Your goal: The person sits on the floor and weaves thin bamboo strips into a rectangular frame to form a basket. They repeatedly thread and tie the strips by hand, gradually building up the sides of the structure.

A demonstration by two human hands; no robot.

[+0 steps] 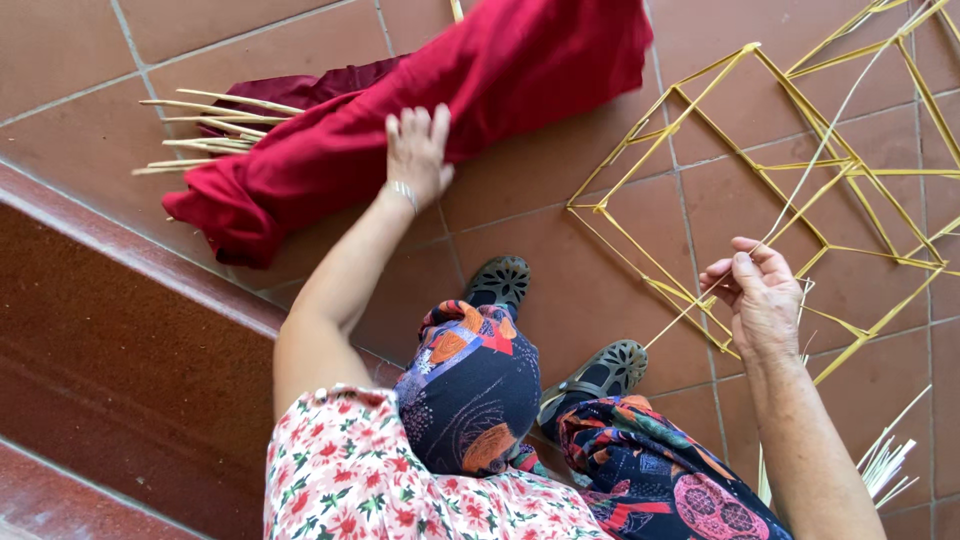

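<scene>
My left hand (418, 152) rests palm down with fingers spread on a dark red cloth (400, 120) that lies over a bundle of pale thin sticks (215, 128) on the tiled floor. My right hand (762, 292) pinches a long pale strip (820, 140) that runs up to the upper right. That hand hovers over the lower edge of a yellow frame of thin strips (800, 170) shaped into linked diamonds, lying flat on the floor.
I sit on a reddish step (130, 340) with my knees in patterned trousers and my feet in dark shoes (500, 282) on the terracotta tiles. More pale strips (885, 465) lie at the lower right.
</scene>
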